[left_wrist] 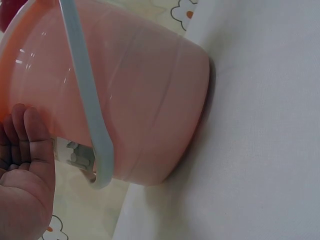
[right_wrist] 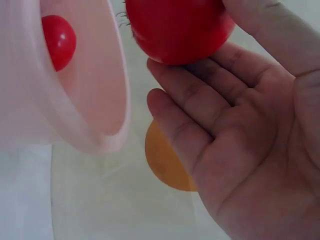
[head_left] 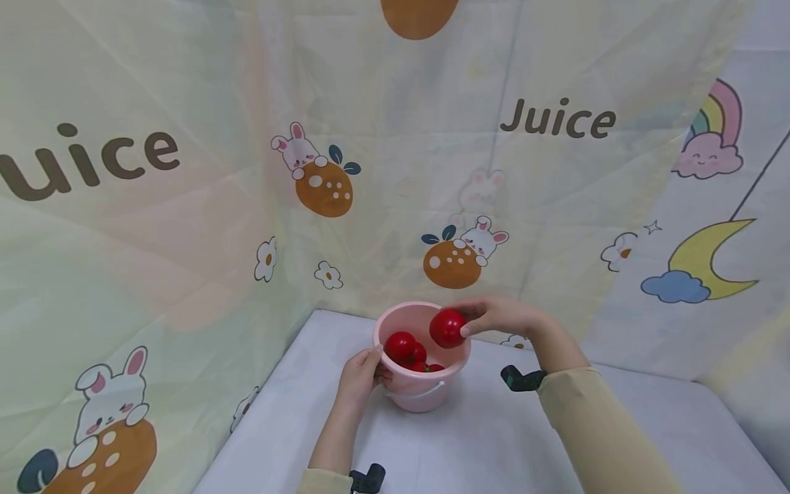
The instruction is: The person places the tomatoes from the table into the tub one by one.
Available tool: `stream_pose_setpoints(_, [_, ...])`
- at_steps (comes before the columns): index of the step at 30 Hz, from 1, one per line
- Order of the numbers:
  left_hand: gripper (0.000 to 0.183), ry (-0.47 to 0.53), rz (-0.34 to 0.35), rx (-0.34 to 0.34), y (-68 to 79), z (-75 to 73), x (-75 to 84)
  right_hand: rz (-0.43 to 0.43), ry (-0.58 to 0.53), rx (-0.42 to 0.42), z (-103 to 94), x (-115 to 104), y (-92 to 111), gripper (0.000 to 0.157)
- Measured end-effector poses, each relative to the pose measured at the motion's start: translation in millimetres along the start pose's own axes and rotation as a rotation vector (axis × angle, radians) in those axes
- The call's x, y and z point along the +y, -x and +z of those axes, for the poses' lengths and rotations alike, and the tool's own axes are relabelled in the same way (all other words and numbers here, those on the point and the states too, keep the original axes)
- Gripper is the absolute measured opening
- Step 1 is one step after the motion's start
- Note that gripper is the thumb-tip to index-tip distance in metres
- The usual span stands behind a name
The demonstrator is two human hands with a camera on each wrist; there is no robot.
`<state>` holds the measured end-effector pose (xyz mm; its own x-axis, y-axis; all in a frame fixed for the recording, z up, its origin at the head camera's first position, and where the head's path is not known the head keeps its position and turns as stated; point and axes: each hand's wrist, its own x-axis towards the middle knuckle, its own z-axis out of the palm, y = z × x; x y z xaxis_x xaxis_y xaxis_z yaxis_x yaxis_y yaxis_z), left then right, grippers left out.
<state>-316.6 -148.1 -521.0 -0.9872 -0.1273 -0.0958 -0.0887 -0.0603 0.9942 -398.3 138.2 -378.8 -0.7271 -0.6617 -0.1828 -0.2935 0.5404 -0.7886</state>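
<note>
A pink bucket (head_left: 404, 381) with a pale handle (left_wrist: 87, 95) stands upright on the table. My left hand (head_left: 359, 376) holds its left rim, the thumb at the edge and the fingers against the outer wall. Over the bucket's right rim, my right hand (head_left: 503, 317) pinches a red tomato (head_left: 447, 328) between thumb and fingertips. In the right wrist view this tomato (right_wrist: 177, 30) is beside the bucket's mouth, and the palm faces the camera. Several red tomatoes (head_left: 401, 347) lie inside the bucket, partly hidden by its front wall.
The bucket stands near the back corner of the white-covered table (head_left: 481, 439). Printed cloth (head_left: 382, 240) with rabbits, fruit and lettering hangs close behind and at the left. A dark strap-on device (head_left: 521, 379) sits at each wrist.
</note>
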Motion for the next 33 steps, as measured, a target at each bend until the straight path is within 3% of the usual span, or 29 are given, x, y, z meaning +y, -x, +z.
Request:
stream_pose_setpoints(8, [0.048,0.009,-0.01,0.003,3.7,-2.5,3.4,0.073,0.042,-0.102,3.2,-11.7,-36.2,0.053])
stream_pose_setpoints(18, [0.048,0.013,-0.007,0.006,3.7,-1.1,-0.6,0.145,-0.062,-0.24,12.6,-17.0,-70.1,0.048])
stream_pose_setpoints(29, [0.046,0.018,-0.016,-0.017,4.8,6.8,-1.1,0.194,-0.147,-0.323,28.6,-13.8,-77.2,0.051])
stream_pose_setpoints(33, [0.048,0.021,-0.002,-0.025,5.7,8.1,-1.8,0.206,-0.143,-0.317,34.8,-13.1,-74.9,0.051])
